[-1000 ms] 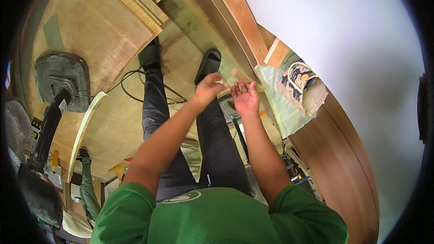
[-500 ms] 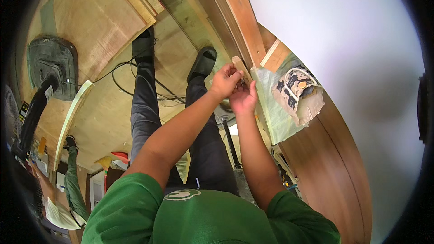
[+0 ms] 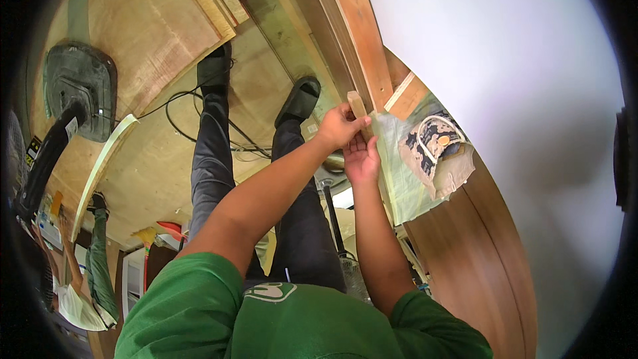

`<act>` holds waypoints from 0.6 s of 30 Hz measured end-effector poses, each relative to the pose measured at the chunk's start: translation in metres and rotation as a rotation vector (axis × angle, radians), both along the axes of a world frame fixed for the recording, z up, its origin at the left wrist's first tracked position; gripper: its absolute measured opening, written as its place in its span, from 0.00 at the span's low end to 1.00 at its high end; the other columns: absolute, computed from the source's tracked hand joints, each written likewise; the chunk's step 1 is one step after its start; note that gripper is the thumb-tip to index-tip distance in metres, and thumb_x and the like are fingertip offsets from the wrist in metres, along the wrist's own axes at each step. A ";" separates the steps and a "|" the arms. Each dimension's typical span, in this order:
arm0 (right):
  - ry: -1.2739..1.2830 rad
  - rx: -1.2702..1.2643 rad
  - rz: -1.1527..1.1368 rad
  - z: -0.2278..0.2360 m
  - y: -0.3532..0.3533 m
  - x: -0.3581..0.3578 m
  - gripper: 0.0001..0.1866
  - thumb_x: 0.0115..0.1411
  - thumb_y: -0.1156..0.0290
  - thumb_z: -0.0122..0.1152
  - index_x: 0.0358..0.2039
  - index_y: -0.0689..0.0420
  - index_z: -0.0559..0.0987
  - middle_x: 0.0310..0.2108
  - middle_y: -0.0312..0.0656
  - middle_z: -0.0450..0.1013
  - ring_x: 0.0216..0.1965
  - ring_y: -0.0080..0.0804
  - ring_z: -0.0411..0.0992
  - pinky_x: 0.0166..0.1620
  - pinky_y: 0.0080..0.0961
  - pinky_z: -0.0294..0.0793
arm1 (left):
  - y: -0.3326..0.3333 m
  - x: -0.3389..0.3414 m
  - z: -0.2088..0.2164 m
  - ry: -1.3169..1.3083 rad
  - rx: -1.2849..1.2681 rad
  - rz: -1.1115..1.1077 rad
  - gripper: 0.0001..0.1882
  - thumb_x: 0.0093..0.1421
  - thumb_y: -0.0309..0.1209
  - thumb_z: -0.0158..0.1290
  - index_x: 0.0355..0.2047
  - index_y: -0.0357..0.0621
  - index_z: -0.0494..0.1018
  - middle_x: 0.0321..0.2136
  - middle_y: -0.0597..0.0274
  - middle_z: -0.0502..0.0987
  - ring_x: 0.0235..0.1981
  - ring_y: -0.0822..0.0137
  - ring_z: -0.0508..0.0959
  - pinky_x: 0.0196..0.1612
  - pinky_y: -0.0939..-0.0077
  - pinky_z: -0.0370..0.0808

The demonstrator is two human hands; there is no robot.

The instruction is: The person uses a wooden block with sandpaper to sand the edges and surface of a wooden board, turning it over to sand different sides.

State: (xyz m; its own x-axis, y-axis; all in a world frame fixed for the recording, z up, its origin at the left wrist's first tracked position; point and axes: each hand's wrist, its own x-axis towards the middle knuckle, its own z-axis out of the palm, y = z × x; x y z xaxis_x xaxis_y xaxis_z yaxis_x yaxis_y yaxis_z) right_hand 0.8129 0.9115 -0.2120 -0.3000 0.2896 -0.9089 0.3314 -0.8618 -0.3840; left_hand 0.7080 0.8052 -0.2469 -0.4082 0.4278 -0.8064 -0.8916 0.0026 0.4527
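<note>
One hand, the left hand (image 3: 337, 127), bends its fingers at the pale wooden piece (image 3: 357, 102) above and right of frame centre, grip unclear, while the open right hand (image 3: 363, 163), palm up below, is best held steady.

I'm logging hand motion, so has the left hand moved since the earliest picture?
Yes: the left hand has moved rightward, closer to the pale green sheet on the right.

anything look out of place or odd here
Yes, a bit: the black cable lies in loose loops on the floor, both sides of the left leg, which looks untidy and could perhaps trip someone.
</note>
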 end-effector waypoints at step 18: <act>-0.101 0.051 0.020 0.000 -0.003 -0.011 0.26 0.71 0.52 0.48 0.57 0.60 0.71 0.53 0.45 0.72 0.56 0.36 0.69 0.63 0.37 0.66 | -0.007 -0.015 0.008 0.095 -0.126 -0.034 0.26 0.53 0.46 0.66 0.40 0.32 0.78 0.35 0.47 0.83 0.36 0.59 0.84 0.42 0.68 0.78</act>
State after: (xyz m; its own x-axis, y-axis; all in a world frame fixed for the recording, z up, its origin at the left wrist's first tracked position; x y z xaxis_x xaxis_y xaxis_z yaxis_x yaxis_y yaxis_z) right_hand 0.8018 0.9088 -0.2120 -0.2134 0.3310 -0.9192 0.3875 -0.8350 -0.3907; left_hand 0.6930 0.7980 -0.2389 -0.4720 0.3402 -0.8133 -0.8435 0.0938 0.5288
